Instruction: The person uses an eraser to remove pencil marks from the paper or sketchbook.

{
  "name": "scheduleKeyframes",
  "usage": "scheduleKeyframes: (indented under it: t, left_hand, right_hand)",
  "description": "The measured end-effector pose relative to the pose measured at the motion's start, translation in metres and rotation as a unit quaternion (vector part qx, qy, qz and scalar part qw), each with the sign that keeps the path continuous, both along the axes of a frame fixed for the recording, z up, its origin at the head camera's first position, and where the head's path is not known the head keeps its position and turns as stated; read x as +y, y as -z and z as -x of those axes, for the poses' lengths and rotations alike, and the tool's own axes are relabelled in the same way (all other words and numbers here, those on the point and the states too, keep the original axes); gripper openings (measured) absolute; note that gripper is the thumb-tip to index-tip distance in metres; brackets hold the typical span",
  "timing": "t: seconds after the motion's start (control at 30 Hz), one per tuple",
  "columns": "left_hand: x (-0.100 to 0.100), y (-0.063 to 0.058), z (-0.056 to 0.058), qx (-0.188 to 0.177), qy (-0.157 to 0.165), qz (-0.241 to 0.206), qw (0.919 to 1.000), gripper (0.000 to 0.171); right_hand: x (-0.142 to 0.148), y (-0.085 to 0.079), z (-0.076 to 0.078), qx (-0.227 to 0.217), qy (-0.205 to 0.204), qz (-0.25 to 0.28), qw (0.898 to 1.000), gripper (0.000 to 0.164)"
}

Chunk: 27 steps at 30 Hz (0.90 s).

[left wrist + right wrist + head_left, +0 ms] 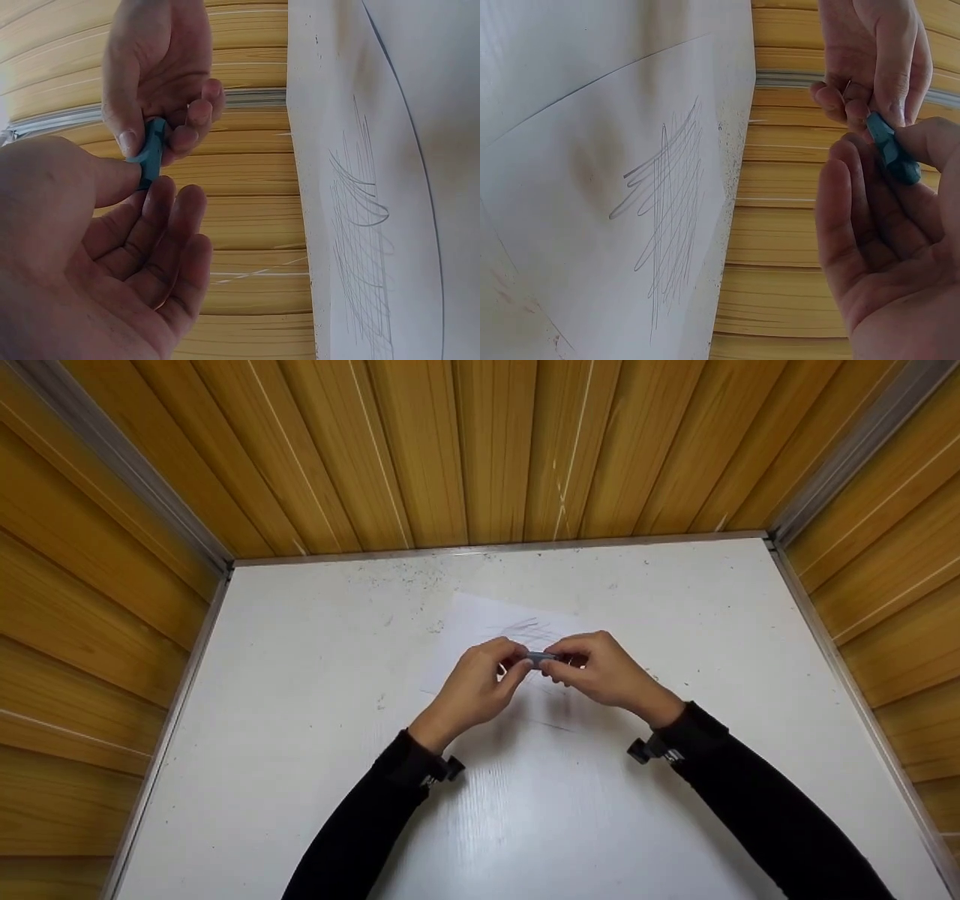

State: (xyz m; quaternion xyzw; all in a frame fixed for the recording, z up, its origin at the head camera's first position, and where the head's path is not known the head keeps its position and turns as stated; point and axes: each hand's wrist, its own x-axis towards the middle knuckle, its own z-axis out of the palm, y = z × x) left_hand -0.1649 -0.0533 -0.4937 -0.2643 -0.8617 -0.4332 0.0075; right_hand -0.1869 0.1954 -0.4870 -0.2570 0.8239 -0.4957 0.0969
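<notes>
A small teal lump, soft-looking and uneven like a kneaded eraser (536,659) (151,156) (891,150), is held between both hands above the paper. My left hand (476,679) pinches its left end with thumb and fingertips. From the other side my right hand (606,671) pinches the right end the same way. In the wrist views the remaining fingers of both hands are loosely bent beside it. White paper (461,630) lies under the hands, covered in crisscross pencil scribbles (667,217). In the head view the hands hide part of the sheet.
The white tabletop (300,720) has dark specks and smudges, mostly toward the back. Wood-patterned panels (495,450) rise at the back and both sides, with metal trim along the table's edges. A thin dark line (553,726) shows near the sheet's front edge.
</notes>
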Motion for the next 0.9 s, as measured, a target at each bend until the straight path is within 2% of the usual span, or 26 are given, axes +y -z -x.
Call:
scheduleKeyframes:
  t: [0.17, 0.4, 0.53, 0.67, 0.77, 0.9]
  left_hand:
    - [0.001, 0.001, 0.001, -0.004, 0.003, -0.004, 1.0000, 0.019]
    - [0.000, 0.002, 0.006, -0.022, 0.008, -0.005, 0.9997, 0.021]
    - [-0.008, -0.002, 0.012, -0.017, -0.005, 0.035, 0.9992, 0.024]
    - [-0.022, -0.003, 0.023, -0.012, -0.032, 0.090, 0.9954, 0.027]
    - [-0.033, 0.000, 0.032, -0.021, -0.047, 0.125, 0.9908, 0.027]
    - [-0.043, 0.007, 0.043, -0.044, -0.047, 0.165, 0.9842, 0.031]
  right_hand:
    - [0.000, 0.001, 0.000, 0.019, -0.002, 0.007, 1.000, 0.010]
    - [0.000, -0.003, 0.000, 0.055, 0.005, -0.023, 0.998, 0.010]
    - [0.005, -0.007, 0.003, 0.055, 0.029, -0.046, 0.997, 0.010]
    - [0.012, -0.005, 0.008, 0.020, 0.084, -0.080, 0.993, 0.014]
    - [0.017, 0.000, 0.011, -0.010, 0.111, -0.100, 0.989, 0.016]
    - [0.021, 0.010, 0.013, -0.024, 0.123, -0.113, 0.986, 0.019]
